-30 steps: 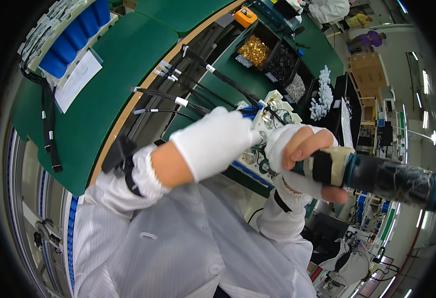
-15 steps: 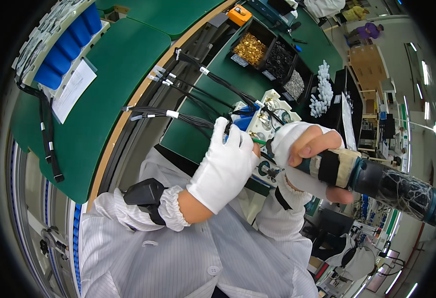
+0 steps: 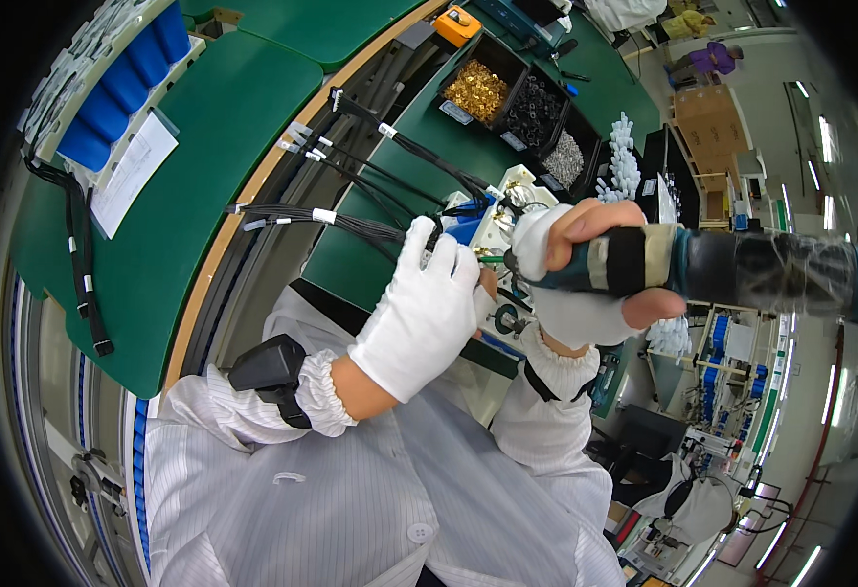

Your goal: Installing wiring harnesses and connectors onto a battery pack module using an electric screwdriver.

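My right hand [image 3: 586,269], in a white glove with bare fingertips, is closed around a dark power screwdriver [image 3: 722,269] wrapped in tape and clear film. The screwdriver lies nearly level, and its green-marked bit [image 3: 491,259] points left toward my left hand. My gloved left hand [image 3: 419,313] is closed, its fingers bent at the end of a black cable bundle [image 3: 356,225]. What its fingertips grip is hidden. Just beyond both hands sits a white holder [image 3: 515,186] with round metal fittings and a blue part [image 3: 466,229].
Open black bins of brass-coloured parts [image 3: 478,90], black parts [image 3: 532,110] and silver parts [image 3: 564,159] stand beyond the holder. Pale plastic pieces [image 3: 621,161] are heaped to their right. At the far left, a rack with blue cups [image 3: 126,83] and a paper sheet [image 3: 135,176] lie on the green table.
The screwdriver's rear end has swung upward, from sloping down at the right to nearly level. My right hand has turned with it. My left hand stays at the cable end.
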Motion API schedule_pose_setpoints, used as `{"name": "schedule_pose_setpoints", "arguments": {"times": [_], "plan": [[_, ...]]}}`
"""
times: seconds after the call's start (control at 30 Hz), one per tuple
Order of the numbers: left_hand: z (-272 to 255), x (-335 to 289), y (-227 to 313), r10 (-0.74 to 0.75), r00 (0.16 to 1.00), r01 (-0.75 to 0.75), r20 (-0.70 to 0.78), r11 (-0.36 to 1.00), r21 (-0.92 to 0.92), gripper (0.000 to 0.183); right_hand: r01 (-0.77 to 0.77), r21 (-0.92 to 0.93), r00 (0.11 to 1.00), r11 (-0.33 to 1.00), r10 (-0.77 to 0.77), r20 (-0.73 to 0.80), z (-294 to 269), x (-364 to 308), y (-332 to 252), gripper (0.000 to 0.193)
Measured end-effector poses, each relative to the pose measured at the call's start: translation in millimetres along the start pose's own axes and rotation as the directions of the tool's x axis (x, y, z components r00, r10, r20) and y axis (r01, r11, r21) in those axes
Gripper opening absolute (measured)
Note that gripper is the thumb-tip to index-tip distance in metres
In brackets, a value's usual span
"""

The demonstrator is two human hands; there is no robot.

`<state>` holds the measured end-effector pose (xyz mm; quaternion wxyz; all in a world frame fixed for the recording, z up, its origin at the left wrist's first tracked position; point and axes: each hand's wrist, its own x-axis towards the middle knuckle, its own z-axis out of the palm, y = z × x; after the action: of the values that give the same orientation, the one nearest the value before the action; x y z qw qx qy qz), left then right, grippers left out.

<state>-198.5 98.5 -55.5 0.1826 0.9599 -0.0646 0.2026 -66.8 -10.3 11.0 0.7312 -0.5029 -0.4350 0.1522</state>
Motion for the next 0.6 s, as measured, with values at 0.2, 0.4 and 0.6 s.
{"name": "schedule_pose_setpoints", "arguments": {"times": [0.2,0.4,0.6], "plan": [[-13.5,-2.5,-1.6,-0.047,0.998,0.037,-0.044,0.981,-0.189,0.057,0.012,0.071,0.993,0.997,-0.020,0.119,-2.9,6.0,0.7,0.090],[-52.8,-28.4,-25.3,0.218,0.933,-0.015,0.287,0.820,-0.572,0.032,0.162,0.019,0.977,0.987,-0.163,0.138,-37.3,-32.3,-65.9,0.078],[-6.0,-22.1,-81.1,-0.064,0.897,0.184,0.437,0.954,-0.237,0.042,-0.291,-0.361,0.815,0.886,0.032,-0.578,-96.8,-237.0,-160.9,0.059]]}}
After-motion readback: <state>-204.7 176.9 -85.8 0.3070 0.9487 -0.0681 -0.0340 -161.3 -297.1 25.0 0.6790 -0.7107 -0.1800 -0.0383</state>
